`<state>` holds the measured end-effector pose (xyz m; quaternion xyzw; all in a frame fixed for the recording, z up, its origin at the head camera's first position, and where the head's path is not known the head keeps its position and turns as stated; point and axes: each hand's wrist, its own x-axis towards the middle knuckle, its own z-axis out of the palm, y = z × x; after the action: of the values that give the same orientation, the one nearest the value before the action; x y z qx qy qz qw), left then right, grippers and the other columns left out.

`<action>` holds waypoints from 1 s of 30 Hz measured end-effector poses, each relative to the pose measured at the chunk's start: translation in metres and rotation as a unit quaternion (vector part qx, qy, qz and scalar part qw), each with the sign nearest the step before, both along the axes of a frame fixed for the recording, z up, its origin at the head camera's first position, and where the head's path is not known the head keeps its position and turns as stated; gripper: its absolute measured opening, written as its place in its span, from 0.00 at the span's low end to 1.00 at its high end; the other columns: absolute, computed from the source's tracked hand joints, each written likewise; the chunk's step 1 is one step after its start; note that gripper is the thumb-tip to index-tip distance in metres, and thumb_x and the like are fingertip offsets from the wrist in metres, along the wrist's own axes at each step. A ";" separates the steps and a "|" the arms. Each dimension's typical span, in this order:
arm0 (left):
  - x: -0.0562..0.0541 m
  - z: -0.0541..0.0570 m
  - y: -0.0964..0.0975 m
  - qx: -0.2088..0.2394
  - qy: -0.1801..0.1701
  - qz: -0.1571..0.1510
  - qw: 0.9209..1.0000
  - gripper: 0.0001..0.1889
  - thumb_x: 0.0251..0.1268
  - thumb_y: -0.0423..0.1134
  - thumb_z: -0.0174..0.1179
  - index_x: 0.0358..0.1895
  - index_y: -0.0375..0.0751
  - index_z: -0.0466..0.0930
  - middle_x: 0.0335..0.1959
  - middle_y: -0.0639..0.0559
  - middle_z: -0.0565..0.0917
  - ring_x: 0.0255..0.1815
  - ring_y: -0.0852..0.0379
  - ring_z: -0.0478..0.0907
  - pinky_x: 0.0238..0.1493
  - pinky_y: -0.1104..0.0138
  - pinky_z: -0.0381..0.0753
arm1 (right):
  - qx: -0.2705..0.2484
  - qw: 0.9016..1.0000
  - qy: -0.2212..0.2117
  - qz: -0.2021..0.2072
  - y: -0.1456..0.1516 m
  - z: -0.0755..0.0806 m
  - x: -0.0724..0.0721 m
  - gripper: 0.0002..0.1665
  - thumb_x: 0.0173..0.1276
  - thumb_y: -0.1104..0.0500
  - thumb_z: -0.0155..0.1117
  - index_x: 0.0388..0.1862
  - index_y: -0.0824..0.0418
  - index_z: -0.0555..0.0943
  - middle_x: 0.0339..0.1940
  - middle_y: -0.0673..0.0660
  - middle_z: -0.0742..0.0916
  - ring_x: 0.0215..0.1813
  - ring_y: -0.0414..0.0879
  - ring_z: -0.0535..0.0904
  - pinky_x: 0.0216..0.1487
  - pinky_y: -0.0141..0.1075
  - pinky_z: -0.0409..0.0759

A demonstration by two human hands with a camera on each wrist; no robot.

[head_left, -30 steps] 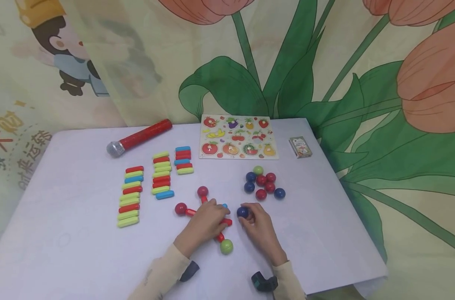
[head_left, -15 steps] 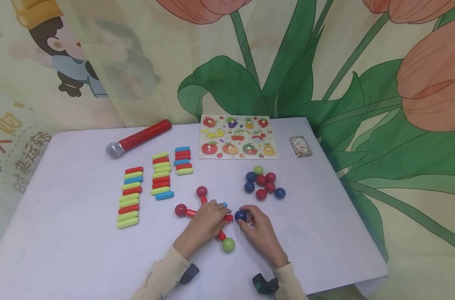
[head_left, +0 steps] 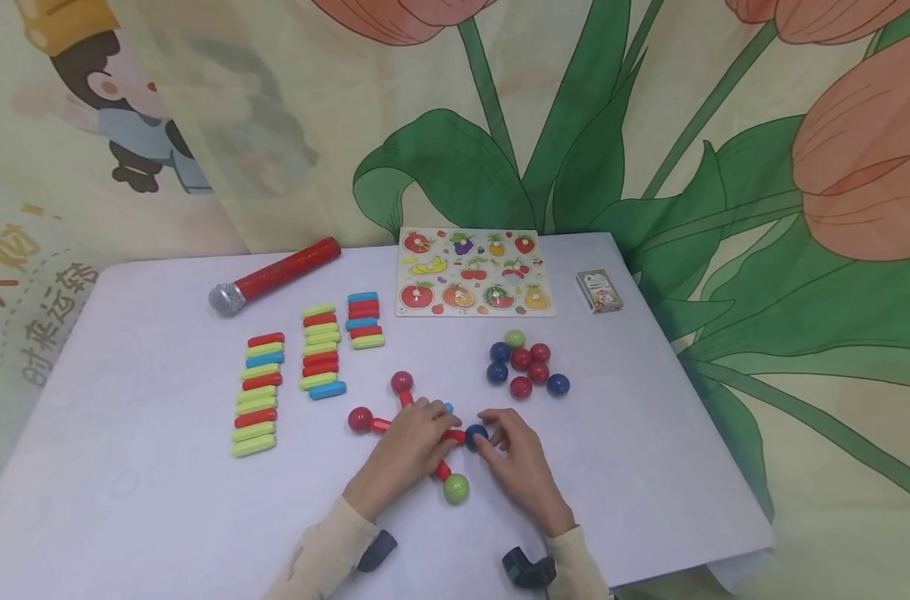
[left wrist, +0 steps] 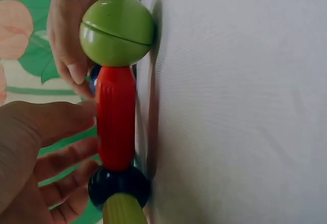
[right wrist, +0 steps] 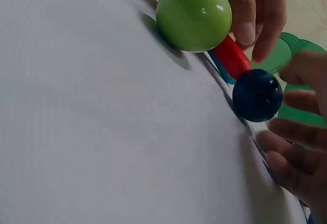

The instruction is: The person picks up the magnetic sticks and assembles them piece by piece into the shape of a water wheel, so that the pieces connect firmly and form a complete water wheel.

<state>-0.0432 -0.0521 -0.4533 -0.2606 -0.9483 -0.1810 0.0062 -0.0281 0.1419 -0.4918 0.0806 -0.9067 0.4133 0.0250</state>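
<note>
My left hand (head_left: 406,442) lies over a toy frame of sticks and balls and pinches the red stick (head_left: 453,436) on its right side. My right hand (head_left: 521,462) grips a dark blue ball (head_left: 475,437) between thumb and fingers, and the ball touches that stick's end. Out from the frame stick two dark red balls, the left one (head_left: 360,419) and the far one (head_left: 402,382), and a green ball (head_left: 456,489). In the left wrist view, another red stick (left wrist: 116,117) joins the green ball to a dark hub ball (left wrist: 120,185). My left hand hides the frame's middle from above.
Loose red, blue and green balls (head_left: 520,358) lie beyond my right hand. Rows of coloured sticks (head_left: 256,396) lie at left. Behind are a red microphone-shaped tube (head_left: 286,271), a fruit puzzle board (head_left: 475,273) and a small box (head_left: 599,291), all on a white-covered table (head_left: 125,483).
My right hand has moved left with the dark blue ball, from apart to touching the red stick's end. The stick end rose slightly toward it; my left hand has stayed over the frame.
</note>
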 end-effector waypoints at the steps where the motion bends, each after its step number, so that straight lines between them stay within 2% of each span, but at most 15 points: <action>1: 0.001 0.001 -0.002 0.005 0.001 0.014 1.000 0.20 0.52 0.45 0.72 0.49 0.46 0.83 0.39 0.53 0.81 0.38 0.59 0.74 0.42 0.68 0.78 | 0.000 1.000 0.011 -0.017 0.001 0.001 -0.001 0.18 0.63 0.60 0.67 0.52 0.55 0.78 0.40 0.47 0.80 0.32 0.34 0.72 0.33 0.28 0.74; 4: 0.007 0.003 -0.010 0.011 0.009 0.064 0.998 0.20 0.51 0.47 0.72 0.47 0.46 0.82 0.35 0.54 0.77 0.35 0.59 0.72 0.39 0.67 0.78 | 0.017 0.996 0.053 -0.076 0.004 0.002 -0.004 0.17 0.64 0.62 0.65 0.52 0.56 0.78 0.44 0.50 0.80 0.32 0.36 0.73 0.31 0.29 0.75; 6: 0.011 0.003 -0.015 0.008 0.015 0.095 0.995 0.20 0.50 0.48 0.73 0.45 0.45 0.81 0.32 0.54 0.76 0.32 0.60 0.70 0.36 0.68 0.76 | 0.047 0.990 0.081 -0.107 0.007 0.004 -0.009 0.18 0.64 0.62 0.64 0.53 0.57 0.77 0.47 0.53 0.78 0.34 0.39 0.75 0.31 0.32 0.76; 9: 0.014 0.003 -0.021 -0.001 0.021 0.118 0.993 0.22 0.48 0.50 0.74 0.43 0.43 0.80 0.30 0.53 0.76 0.29 0.60 0.70 0.33 0.69 0.75 | 0.089 0.983 0.101 -0.124 0.010 0.007 -0.017 0.21 0.63 0.61 0.65 0.56 0.59 0.77 0.52 0.56 0.77 0.38 0.46 0.79 0.33 0.39 0.79; 13: 0.016 0.002 -0.024 -0.006 0.022 0.115 0.993 0.22 0.48 0.50 0.74 0.44 0.42 0.81 0.30 0.53 0.77 0.28 0.60 0.71 0.33 0.69 0.76 | 0.116 0.983 0.081 -0.117 0.011 0.009 -0.024 0.25 0.63 0.59 0.65 0.59 0.60 0.75 0.57 0.59 0.77 0.45 0.53 0.82 0.42 0.45 0.81; 17: 0.016 0.001 -0.025 -0.010 0.019 0.108 0.994 0.22 0.47 0.49 0.74 0.44 0.41 0.83 0.30 0.53 0.77 0.27 0.61 0.72 0.33 0.69 0.78 | 0.112 0.987 0.048 -0.109 0.009 0.009 -0.025 0.23 0.63 0.59 0.65 0.57 0.59 0.77 0.50 0.57 0.79 0.46 0.51 0.81 0.46 0.44 0.81; 22: 0.017 0.003 -0.023 -0.005 0.028 0.100 0.995 0.22 0.46 0.45 0.76 0.44 0.40 0.84 0.30 0.52 0.79 0.27 0.61 0.76 0.35 0.70 0.81 | 0.085 0.992 0.016 -0.091 0.006 0.006 -0.022 0.20 0.63 0.61 0.66 0.55 0.56 0.78 0.42 0.51 0.80 0.39 0.43 0.75 0.41 0.37 0.79; 27: 0.018 0.005 -0.021 0.003 0.041 0.089 0.995 0.22 0.44 0.40 0.77 0.45 0.38 0.85 0.33 0.49 0.81 0.29 0.58 0.78 0.36 0.69 0.82 | 0.079 0.994 -0.009 -0.070 0.002 0.004 -0.020 0.21 0.63 0.58 0.67 0.55 0.53 0.77 0.41 0.47 0.79 0.38 0.39 0.72 0.37 0.32 0.76; 30: 0.018 0.004 -0.021 -0.006 0.038 0.084 0.996 0.22 0.44 0.40 0.77 0.46 0.39 0.85 0.34 0.50 0.81 0.31 0.58 0.79 0.38 0.69 0.82 | 0.075 0.996 -0.007 -0.056 0.000 0.002 -0.019 0.21 0.63 0.58 0.67 0.56 0.53 0.77 0.40 0.47 0.79 0.37 0.38 0.72 0.36 0.31 0.76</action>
<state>-0.0251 -0.0728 -0.4494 -0.1864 -0.9671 -0.1637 0.0556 -0.0469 0.1419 -0.4897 0.0280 -0.9385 0.3422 0.0359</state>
